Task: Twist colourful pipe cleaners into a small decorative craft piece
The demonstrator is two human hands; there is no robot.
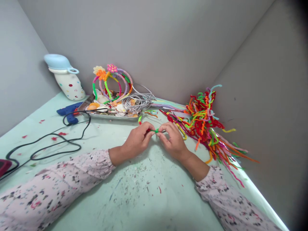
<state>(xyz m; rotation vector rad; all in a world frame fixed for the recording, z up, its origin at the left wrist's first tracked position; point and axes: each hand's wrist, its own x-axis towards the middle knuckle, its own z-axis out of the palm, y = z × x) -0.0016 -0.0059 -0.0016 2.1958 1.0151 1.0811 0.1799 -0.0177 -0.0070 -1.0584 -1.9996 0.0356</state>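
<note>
My left hand and my right hand meet over the pale green table, fingers pinched together. Between them they grip a green pipe cleaner, which looks wound around a thin piece that curves up and back to a red and green end. Both hands rest close to the table surface. A heap of loose coloured pipe cleaners lies just to the right of my right hand.
A metal tray at the back holds pipe-cleaner-wrapped headbands, bare grey headbands and shells. A blue glue gun with a black cord lies left. A white and blue jug stands far left. Grey walls enclose the corner.
</note>
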